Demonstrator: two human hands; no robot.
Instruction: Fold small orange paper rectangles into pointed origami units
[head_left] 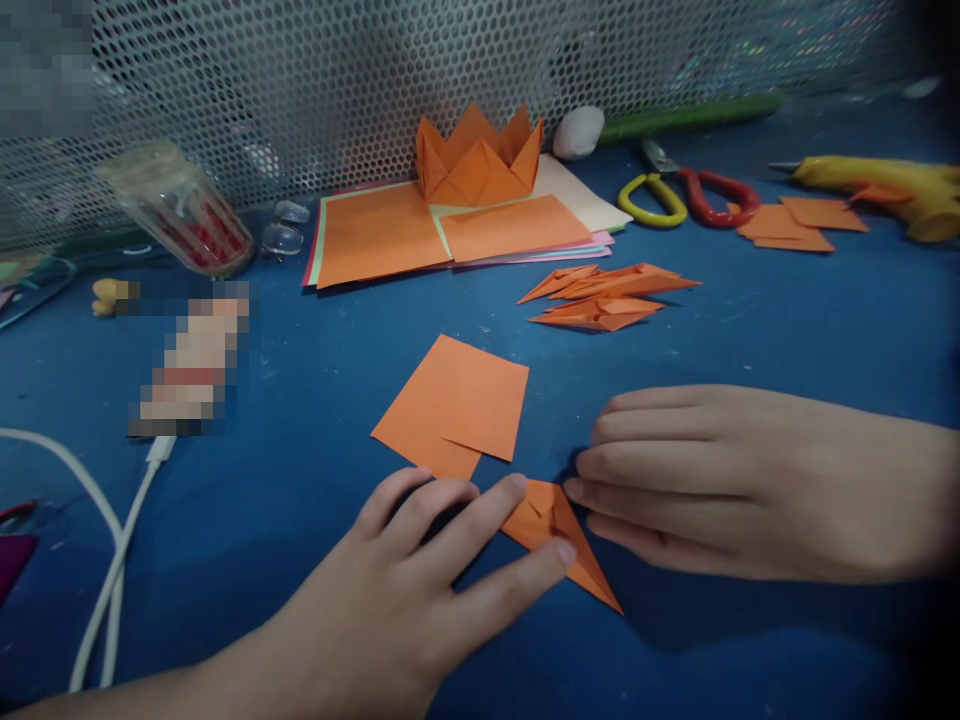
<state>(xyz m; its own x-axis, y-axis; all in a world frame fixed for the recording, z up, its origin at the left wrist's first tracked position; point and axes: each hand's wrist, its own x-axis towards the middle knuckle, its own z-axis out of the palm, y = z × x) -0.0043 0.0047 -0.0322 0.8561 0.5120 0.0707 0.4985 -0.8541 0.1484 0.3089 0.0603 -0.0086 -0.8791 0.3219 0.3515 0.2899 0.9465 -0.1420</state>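
My left hand [427,580] lies over a folded orange paper piece [538,520] with its fingers spread. Its index fingertip and thumb press on the piece, which tapers to a sharp point at lower right. Close by that piece's right edge is my right hand [697,480], its fingers pressed together and nothing visible in them. Its fingertips come near the paper; whether they touch it I cannot tell. Just beyond my left fingers are overlapping flat orange paper squares [472,395], one partly covered by the hand. Further back rest several folded orange pointed pieces [607,297].
An orange paper crown [480,165] stands on stacked coloured paper [382,240] by the perforated metal panel [315,90]. Scissors [705,195], a yellow glue gun [870,180] and small orange squares [784,225] are at back right. A jar [184,215] and white cable [112,560] lie left.
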